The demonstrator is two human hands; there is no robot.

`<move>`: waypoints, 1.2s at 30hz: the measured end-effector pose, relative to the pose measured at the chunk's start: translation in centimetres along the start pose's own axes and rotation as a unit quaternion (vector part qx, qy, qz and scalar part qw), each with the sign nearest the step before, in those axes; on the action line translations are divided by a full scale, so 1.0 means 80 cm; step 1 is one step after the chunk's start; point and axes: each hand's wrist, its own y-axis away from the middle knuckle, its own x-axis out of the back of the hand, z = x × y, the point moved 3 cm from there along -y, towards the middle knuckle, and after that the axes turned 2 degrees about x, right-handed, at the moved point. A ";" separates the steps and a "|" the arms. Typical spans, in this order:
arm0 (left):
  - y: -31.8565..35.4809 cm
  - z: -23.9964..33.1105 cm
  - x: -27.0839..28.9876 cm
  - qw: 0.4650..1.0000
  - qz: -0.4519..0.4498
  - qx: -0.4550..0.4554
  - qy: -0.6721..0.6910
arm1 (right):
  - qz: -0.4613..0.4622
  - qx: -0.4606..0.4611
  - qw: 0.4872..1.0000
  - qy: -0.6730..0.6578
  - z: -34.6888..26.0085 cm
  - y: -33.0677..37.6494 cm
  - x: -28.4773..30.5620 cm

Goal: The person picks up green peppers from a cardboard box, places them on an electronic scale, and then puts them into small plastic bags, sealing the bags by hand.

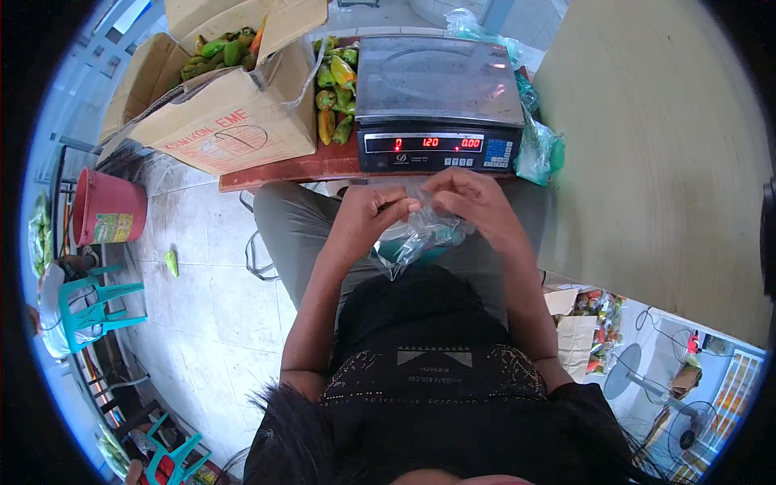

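A clear plastic bag (422, 242) hangs between my two hands above my lap, with something teal showing in or behind it. The fingers of my left hand (368, 214) pinch its upper edge, thumb toward the middle. Close beside it, my right hand (477, 204) has its fingers curled and closed on the bag's other side. Just beyond my hands stands a black digital weighing scale (440, 101) with a bare metal top and lit red digits. Green and orange peppers (338, 89) lie in a heap left of the scale.
An open cardboard box (226, 121) of peppers stands left on the reddish table (291, 168). More plastic bags (537, 149) lie right of the scale. A tall wooden panel (647, 145) rises at my right. A pink bucket (113, 208) and a single pepper (171, 263) are on the floor.
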 end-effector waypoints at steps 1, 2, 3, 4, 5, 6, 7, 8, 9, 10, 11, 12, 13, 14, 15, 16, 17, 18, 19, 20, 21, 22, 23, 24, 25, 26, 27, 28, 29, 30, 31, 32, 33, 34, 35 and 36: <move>-0.001 0.002 -0.003 1.000 0.016 -0.026 0.003 | 0.003 -0.007 0.998 0.058 0.004 -0.001 -0.005; -0.001 0.006 -0.006 1.000 0.014 -0.028 0.004 | 0.005 -0.007 0.998 0.059 0.005 -0.001 -0.007; 0.000 0.011 -0.005 0.998 0.044 -0.006 0.045 | 0.035 0.000 0.999 0.035 0.007 -0.002 -0.007; 0.001 0.012 -0.003 0.994 0.074 0.016 0.084 | 0.064 0.008 0.998 0.010 0.008 -0.003 -0.006; 0.001 0.010 -0.003 0.994 0.074 0.016 0.084 | 0.064 0.008 0.998 0.009 0.007 -0.002 -0.005; 0.002 0.006 -0.002 0.995 0.067 0.009 0.080 | 0.074 0.020 0.996 -0.045 0.002 -0.001 -0.003; 0.003 0.004 0.000 0.995 0.060 0.002 0.076 | 0.083 0.032 0.991 -0.099 -0.002 -0.001 -0.002; 0.003 0.005 0.003 0.995 0.061 0.003 0.076 | 0.081 0.032 0.991 -0.099 -0.008 -0.001 -0.006; 0.002 0.007 0.003 0.999 0.036 0.002 0.021 | 0.098 0.042 0.993 -0.044 -0.014 0.000 -0.010; 0.002 0.008 0.002 0.999 0.011 0.000 -0.034 | 0.113 0.052 0.992 0.013 -0.018 0.001 -0.012; 0.003 0.009 0.000 0.999 0.010 0.000 -0.033 | 0.114 0.052 0.992 0.013 -0.017 0.001 -0.012; 0.003 0.010 -0.004 0.999 0.001 -0.006 -0.033 | 0.096 0.049 0.992 0.069 -0.014 0.000 -0.013; 0.002 0.011 -0.008 0.999 -0.008 -0.012 -0.033 | 0.078 0.046 0.988 0.125 -0.012 0.000 -0.014; 0.000 0.011 -0.012 0.999 -0.009 -0.012 -0.033 | 0.079 0.046 0.988 0.125 -0.012 0.001 -0.013; -0.001 0.014 -0.010 0.998 0.054 -0.042 0.001 | 0.104 0.048 0.989 0.091 -0.013 0.001 -0.011; 0.000 0.016 -0.006 0.990 0.116 -0.072 0.034 | 0.127 0.051 0.989 0.056 -0.015 0.001 -0.009; 0.001 0.016 -0.004 0.990 0.117 -0.071 0.033 | 0.126 0.051 0.989 0.056 -0.017 0.001 -0.009; 0.001 0.013 -0.001 0.990 0.111 -0.049 0.078 | 0.136 0.044 0.989 0.036 -0.019 0.003 -0.008; 0.002 0.009 0.002 0.987 0.104 -0.027 0.123 | 0.146 0.037 0.988 0.016 -0.020 0.003 -0.008; 0.003 0.007 0.004 0.987 0.105 -0.026 0.122 | 0.146 0.037 0.988 0.016 -0.019 0.003 -0.008; 0.002 0.006 0.005 0.990 0.089 -0.028 0.103 | 0.151 0.037 0.988 0.011 -0.020 0.003 -0.009; 0.002 0.005 0.005 0.993 0.073 -0.030 0.083 | 0.157 0.037 0.987 0.005 -0.020 0.004 -0.008; 0.002 0.006 0.005 0.993 0.072 -0.030 0.083 | 0.157 0.037 0.987 0.005 -0.019 0.004 -0.007; 0.002 0.007 0.004 0.994 0.065 -0.024 0.081 | 0.153 0.033 0.988 0.006 -0.017 0.003 -0.005; 0.002 0.008 0.002 0.995 0.057 -0.019 0.080 | 0.150 0.029 0.988 0.007 -0.015 0.003 -0.004; 0.002 0.009 0.000 0.995 0.056 -0.019 0.080 | 0.150 0.029 0.988 0.007 -0.013 0.003 -0.004; 0.002 0.010 -0.004 0.991 0.075 -0.026 0.103 | 0.154 0.024 0.988 -0.018 -0.009 0.003 -0.004; 0.002 0.010 -0.006 0.987 0.095 -0.032 0.126 | 0.158 0.018 0.986 -0.044 -0.006 0.003 -0.005; 0.002 0.009 -0.009 0.987 0.096 -0.032 0.126 | 0.156 0.018 0.987 -0.044 -0.004 0.002 -0.006; 0.000 0.007 -0.012 0.983 0.103 -0.032 0.151 | 0.174 0.046 0.983 -0.033 -0.004 0.000 -0.005; 0.000 0.004 -0.013 0.978 0.111 -0.032 0.175 | 0.190 0.073 0.979 -0.021 -0.006 -0.001 -0.005; -0.001 0.001 -0.013 0.978 0.110 -0.032 0.176 | 0.191 0.073 0.979 -0.021 -0.009 -0.001 -0.008; -0.002 -0.002 -0.010 0.982 0.106 -0.036 0.155 | 0.188 0.059 0.978 -0.064 -0.012 -0.001 -0.011; -0.003 -0.005 -0.009 0.985 0.101 -0.040 0.134 | 0.185 0.044 0.976 -0.107 -0.013 0.000 -0.013; -0.002 -0.006 -0.010 0.985 0.102 -0.040 0.134 | 0.184 0.044 0.976 -0.107 -0.010 0.000 -0.012; -0.002 -0.007 -0.011 0.987 0.110 -0.035 0.110 | 0.160 0.031 0.975 -0.152 -0.004 0.001 -0.010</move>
